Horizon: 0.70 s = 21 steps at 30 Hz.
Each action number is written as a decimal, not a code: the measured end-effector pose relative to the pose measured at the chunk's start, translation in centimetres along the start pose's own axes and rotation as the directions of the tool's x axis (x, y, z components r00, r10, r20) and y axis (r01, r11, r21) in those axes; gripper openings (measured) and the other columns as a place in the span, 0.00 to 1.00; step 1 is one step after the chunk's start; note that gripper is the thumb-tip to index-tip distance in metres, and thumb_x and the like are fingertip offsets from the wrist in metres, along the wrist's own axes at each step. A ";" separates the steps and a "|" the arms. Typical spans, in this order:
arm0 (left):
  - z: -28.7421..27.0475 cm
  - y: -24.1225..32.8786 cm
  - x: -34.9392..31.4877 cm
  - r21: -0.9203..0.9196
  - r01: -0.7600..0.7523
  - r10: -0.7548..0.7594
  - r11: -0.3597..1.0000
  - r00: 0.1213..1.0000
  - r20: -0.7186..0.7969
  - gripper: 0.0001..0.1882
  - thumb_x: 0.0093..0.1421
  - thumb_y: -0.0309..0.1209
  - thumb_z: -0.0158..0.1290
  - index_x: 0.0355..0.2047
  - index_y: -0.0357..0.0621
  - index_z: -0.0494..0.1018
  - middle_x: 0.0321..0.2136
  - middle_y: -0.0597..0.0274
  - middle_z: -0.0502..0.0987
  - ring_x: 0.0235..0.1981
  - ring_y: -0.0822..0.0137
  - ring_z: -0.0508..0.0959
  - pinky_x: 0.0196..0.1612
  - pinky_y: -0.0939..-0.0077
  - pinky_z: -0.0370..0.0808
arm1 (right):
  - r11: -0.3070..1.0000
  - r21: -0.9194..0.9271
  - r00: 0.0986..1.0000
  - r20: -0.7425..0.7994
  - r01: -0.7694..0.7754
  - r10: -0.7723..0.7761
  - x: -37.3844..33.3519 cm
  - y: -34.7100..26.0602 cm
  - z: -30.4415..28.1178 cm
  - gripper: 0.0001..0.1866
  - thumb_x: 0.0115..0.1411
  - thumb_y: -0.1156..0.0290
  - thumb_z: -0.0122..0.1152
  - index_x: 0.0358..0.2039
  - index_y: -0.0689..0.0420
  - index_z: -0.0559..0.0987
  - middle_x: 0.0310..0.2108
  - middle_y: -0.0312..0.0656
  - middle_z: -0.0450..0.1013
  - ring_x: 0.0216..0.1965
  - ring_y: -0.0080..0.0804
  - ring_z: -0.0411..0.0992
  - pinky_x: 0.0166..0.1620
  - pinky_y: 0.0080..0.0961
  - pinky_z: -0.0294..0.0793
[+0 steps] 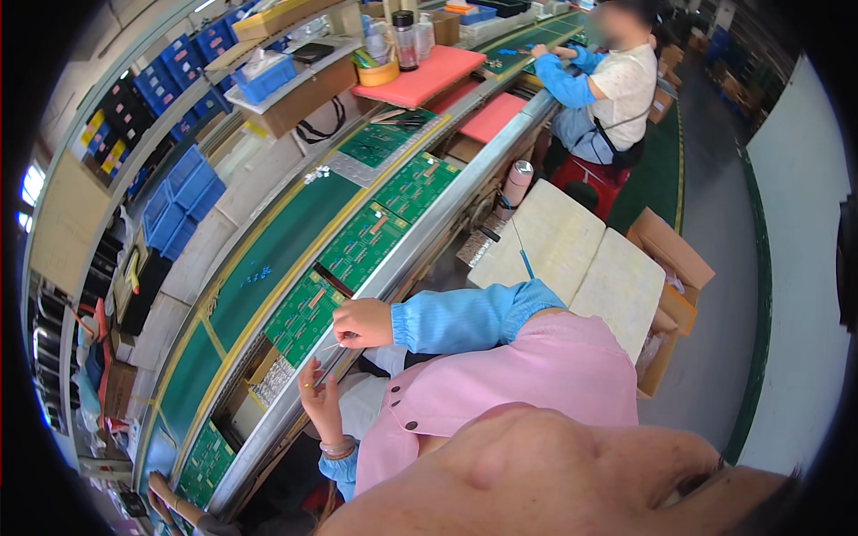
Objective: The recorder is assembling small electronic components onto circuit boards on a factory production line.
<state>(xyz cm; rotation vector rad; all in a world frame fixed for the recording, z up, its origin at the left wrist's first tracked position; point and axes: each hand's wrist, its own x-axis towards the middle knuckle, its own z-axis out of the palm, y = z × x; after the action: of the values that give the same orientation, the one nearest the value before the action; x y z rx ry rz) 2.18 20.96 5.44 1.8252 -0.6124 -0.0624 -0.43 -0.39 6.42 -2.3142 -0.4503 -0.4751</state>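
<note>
My right hand, in a light blue oversleeve, is curled closed above the metal rail at the line's near edge. A thin pale sliver shows at its fingertips, too small to name. Just below it, my left hand is raised with its fingers apart, a ring and bracelet on it. I see nothing clearly held in it. Beside my hands lies a green circuit board with small parts on it. More boards follow along the same track, with a dark slot between two of them.
A green belt runs alongside, carrying small blue parts and white parts. Blue bins stand beyond. A co-worker sits up the line; another person's hands show at lower left. Open cartons stand behind me.
</note>
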 end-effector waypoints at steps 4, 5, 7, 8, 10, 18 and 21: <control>-0.1 -0.8 0.8 0.381 -0.191 0.183 0.905 0.981 0.058 0.12 0.48 0.23 0.55 0.36 0.39 0.75 0.29 0.57 0.74 0.33 0.59 0.72 0.35 0.69 0.69 | 0.999 -0.049 0.991 0.130 0.006 0.000 0.2 0.1 0.9 0.05 0.47 0.68 0.58 0.21 0.53 0.72 0.25 0.37 0.67 0.32 0.36 0.67 0.34 0.32 0.68; -0.1 -0.7 0.9 0.381 -0.175 0.179 0.908 0.984 0.026 0.12 0.48 0.23 0.55 0.36 0.39 0.75 0.29 0.57 0.74 0.33 0.59 0.72 0.35 0.69 0.69 | 0.998 -0.049 0.988 0.154 0.030 -0.022 0.2 0.1 0.8 0.05 0.47 0.68 0.58 0.21 0.53 0.72 0.25 0.37 0.67 0.32 0.36 0.67 0.34 0.32 0.68; 0.0 -0.4 1.6 0.331 -0.163 0.153 0.929 0.987 0.055 0.09 0.47 0.22 0.56 0.32 0.40 0.75 0.28 0.59 0.74 0.32 0.58 0.72 0.37 0.68 0.68 | 0.996 -0.092 0.992 0.128 0.002 0.009 -0.1 0.7 1.0 0.05 0.47 0.68 0.58 0.20 0.53 0.72 0.25 0.37 0.67 0.32 0.36 0.66 0.35 0.31 0.67; -0.1 -0.2 1.8 0.330 -0.154 0.154 0.931 0.988 0.029 0.09 0.47 0.22 0.56 0.32 0.40 0.75 0.28 0.59 0.74 0.32 0.58 0.72 0.37 0.68 0.68 | 0.997 -0.081 0.990 0.138 0.012 0.000 -0.3 0.9 0.9 0.05 0.47 0.68 0.57 0.21 0.54 0.73 0.25 0.38 0.67 0.33 0.37 0.67 0.36 0.31 0.67; 0.0 0.1 2.4 0.360 -0.282 0.265 0.889 0.959 0.098 0.06 0.46 0.22 0.57 0.27 0.41 0.75 0.26 0.59 0.74 0.31 0.58 0.72 0.37 0.68 0.68 | 0.997 -0.070 0.988 0.156 0.025 -0.014 -0.1 1.6 1.1 0.04 0.47 0.68 0.57 0.21 0.53 0.73 0.24 0.37 0.67 0.32 0.37 0.67 0.36 0.31 0.67; 0.0 -0.4 3.9 0.321 -0.250 0.218 0.914 0.967 0.133 0.04 0.44 0.24 0.58 0.22 0.41 0.74 0.24 0.60 0.73 0.29 0.58 0.71 0.35 0.68 0.67 | 0.998 -0.052 0.985 0.168 -0.031 0.039 0.5 1.9 1.0 0.05 0.48 0.67 0.57 0.22 0.53 0.74 0.25 0.36 0.68 0.32 0.36 0.67 0.35 0.31 0.68; 0.2 -1.0 4.3 0.325 -0.245 0.205 0.914 0.967 0.152 0.04 0.44 0.24 0.59 0.22 0.41 0.74 0.24 0.60 0.73 0.29 0.58 0.71 0.35 0.68 0.67 | 0.997 -0.047 0.982 0.179 -0.058 0.065 0.9 1.5 0.6 0.05 0.48 0.67 0.57 0.22 0.53 0.74 0.25 0.36 0.68 0.32 0.35 0.67 0.36 0.30 0.68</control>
<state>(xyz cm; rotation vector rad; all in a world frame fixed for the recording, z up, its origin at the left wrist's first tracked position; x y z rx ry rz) 6.25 19.14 5.55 2.0808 -0.9613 0.1012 1.09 -0.84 5.57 -2.4144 -0.4576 -0.2476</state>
